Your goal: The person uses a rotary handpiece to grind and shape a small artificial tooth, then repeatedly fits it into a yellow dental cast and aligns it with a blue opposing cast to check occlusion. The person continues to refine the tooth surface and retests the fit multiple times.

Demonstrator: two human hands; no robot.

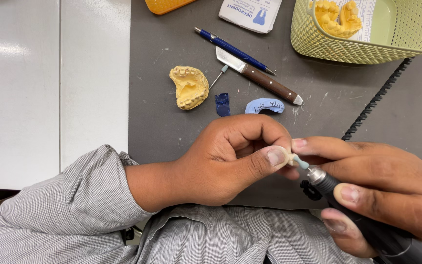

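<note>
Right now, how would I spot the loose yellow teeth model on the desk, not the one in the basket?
Start at the dark grey mat in the middle of the white table. Near its upper left lies a yellow plaster dental cast, horseshoe-shaped, left of the blue pen and brown-handled knife. It lies alone on the mat, while the other cast sits in the green basket.

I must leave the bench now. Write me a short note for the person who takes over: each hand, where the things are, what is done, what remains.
Left hand: pinches a small pale piece between thumb and fingers.
Right hand: grips a black rotary handpiece; its pale blue tip touches the piece.
On the grey mat: yellow dental cast, blue pen, brown-handled knife, light blue arch-shaped piece, dark blue scrap. Another yellow cast lies in the green basket.
Done: piece is in hand, tool applied.
Left: grinding seems under way; how far, I cannot tell.
</note>
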